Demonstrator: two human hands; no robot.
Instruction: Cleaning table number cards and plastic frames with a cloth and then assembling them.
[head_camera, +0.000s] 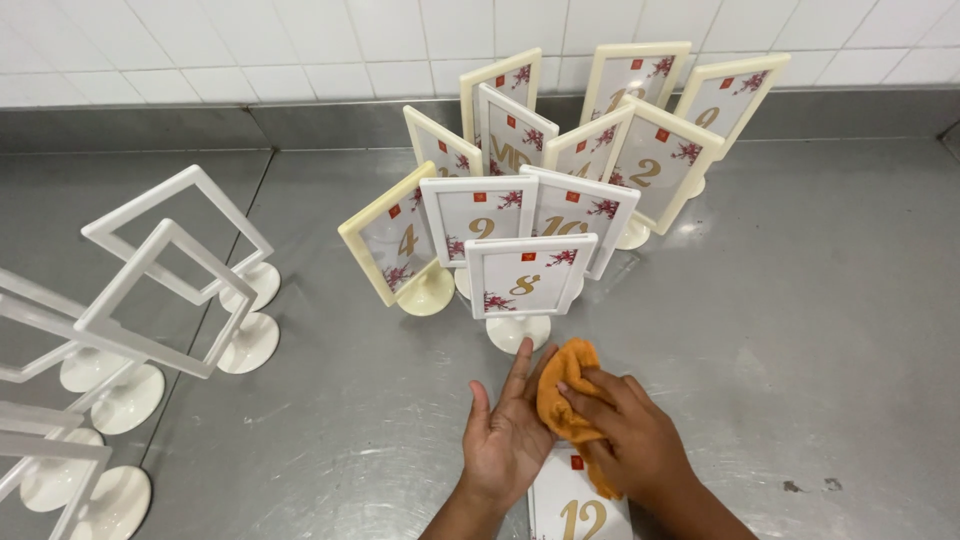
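Observation:
My right hand (630, 435) is closed on an orange cloth (565, 395), which it presses against the open palm of my left hand (505, 435). Below both hands a white card with a gold number and a small red mark (578, 505) lies flat on the steel counter (830, 300). Just beyond my fingertips stands a white framed table sign on a round base (527, 280), upright and facing me.
Behind that sign stands a cluster of several more white and cream framed number signs (590, 150) with red blossom prints, reaching back to the tiled wall (250, 50). Several empty white frames on round bases (165, 280) stand at the left.

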